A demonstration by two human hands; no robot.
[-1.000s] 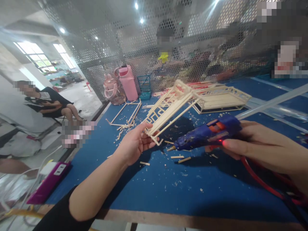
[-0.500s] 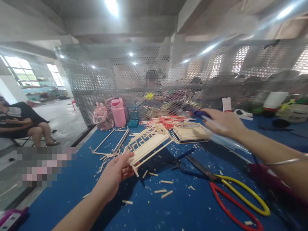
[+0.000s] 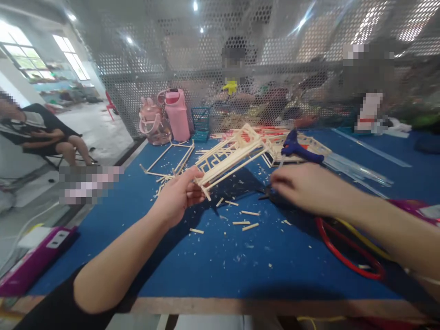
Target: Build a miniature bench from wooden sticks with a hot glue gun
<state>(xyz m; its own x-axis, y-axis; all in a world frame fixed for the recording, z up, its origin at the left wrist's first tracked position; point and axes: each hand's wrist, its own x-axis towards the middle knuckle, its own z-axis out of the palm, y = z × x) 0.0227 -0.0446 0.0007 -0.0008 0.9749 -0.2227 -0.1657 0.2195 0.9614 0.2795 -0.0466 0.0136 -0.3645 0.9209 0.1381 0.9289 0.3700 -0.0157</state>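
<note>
My left hand (image 3: 180, 192) is closed on the near end of a small model frame (image 3: 233, 160) built of pale wooden sticks, held tilted above the table. My right hand (image 3: 302, 185) is blurred, its fingers curled and pointing left; whether they hold anything is unclear. Just beyond it is a blue glue gun (image 3: 302, 151), with a translucent stick running from it towards the fingers. Black pliers (image 3: 268, 193) lie beside the fingertips. Large scissors with red and yellow handles (image 3: 330, 238) lie partly hidden under my right forearm.
A second stick frame (image 3: 168, 158) and a stick tray (image 3: 316, 144) lie behind. Red-tipped sticks (image 3: 271, 132), clear glue sticks (image 3: 357, 169) and cut pieces (image 3: 250, 227) are scattered about. Pink bottles (image 3: 178, 114) stand before a mesh screen (image 3: 137, 68). A purple power strip (image 3: 44, 261) is at left.
My right hand has come down and nearer, and the glue gun now shows beyond it rather than in its grasp. The view has tipped downward. My left hand keeps the stick frame.
</note>
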